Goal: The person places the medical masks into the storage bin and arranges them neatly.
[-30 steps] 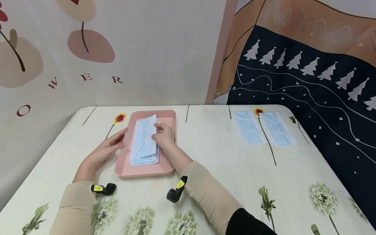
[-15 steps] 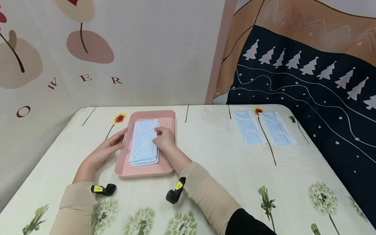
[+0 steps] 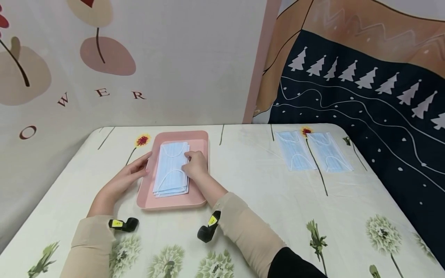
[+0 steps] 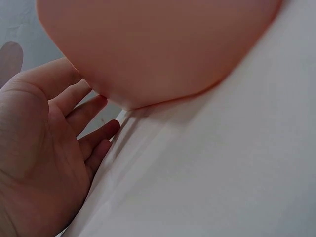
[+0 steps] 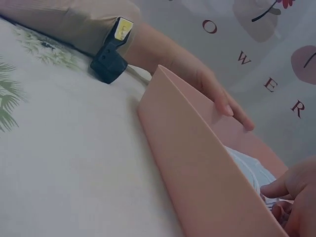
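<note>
A stack of light blue face masks [image 3: 170,168] lies in a pink tray [image 3: 167,202], its edges slightly uneven. My right hand [image 3: 195,165] is at the right edge of the stack, thumb and forefinger pinching the top mask there. In the right wrist view its thumb [image 5: 276,188] shows on the mask, and the other fingers are curled below, partly hidden. My left hand [image 3: 128,175] rests against the tray's left side. Its fingers are loosely extended along the outer wall in the left wrist view, and the thumb reaches the rim.
Two more face masks, one [image 3: 295,151] beside the other [image 3: 329,152], lie flat at the back right of the table [image 3: 257,216]. The white tablecloth has printed flowers. Curtains hang behind the far edge.
The top mask, raised and askew beyond the stack a second ago, has come down in line with the others. My right hand has shifted slightly nearer; the left has stayed.
</note>
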A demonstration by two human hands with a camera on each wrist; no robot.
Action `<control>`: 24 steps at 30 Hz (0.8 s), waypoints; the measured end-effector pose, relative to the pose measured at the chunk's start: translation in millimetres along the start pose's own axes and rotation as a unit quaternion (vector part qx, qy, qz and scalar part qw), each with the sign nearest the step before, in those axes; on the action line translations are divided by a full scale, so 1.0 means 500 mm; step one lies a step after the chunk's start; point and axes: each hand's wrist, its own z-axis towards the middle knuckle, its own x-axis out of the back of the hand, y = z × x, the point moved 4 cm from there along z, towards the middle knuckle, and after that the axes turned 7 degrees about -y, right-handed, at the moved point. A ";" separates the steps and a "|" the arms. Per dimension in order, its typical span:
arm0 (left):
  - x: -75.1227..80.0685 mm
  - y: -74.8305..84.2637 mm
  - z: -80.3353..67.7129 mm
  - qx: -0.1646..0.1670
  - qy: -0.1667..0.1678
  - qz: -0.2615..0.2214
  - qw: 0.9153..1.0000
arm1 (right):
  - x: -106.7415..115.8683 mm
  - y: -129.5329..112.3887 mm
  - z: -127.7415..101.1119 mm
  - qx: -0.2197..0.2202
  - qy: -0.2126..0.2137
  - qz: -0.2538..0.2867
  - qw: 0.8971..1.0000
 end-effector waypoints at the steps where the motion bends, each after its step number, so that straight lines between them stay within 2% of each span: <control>1: 0.000 0.000 0.000 0.001 0.000 0.001 1.000 | 0.001 0.000 0.000 0.002 0.000 0.004 1.000; 6: -0.001 -0.003 0.001 0.003 0.002 0.004 1.000 | 0.006 -0.002 -0.002 0.023 -0.003 0.014 1.000; 10: 0.000 -0.003 0.001 0.002 0.002 0.005 1.000 | 0.014 -0.006 -0.003 0.057 -0.013 0.034 0.998; 16: 0.000 0.000 0.002 -0.003 0.000 0.001 1.000 | 0.028 -0.010 -0.014 0.113 -0.039 0.075 0.990; 24: 0.001 0.000 0.002 -0.002 0.000 -0.001 1.000 | 0.062 -0.022 -0.045 0.145 -0.074 0.124 0.979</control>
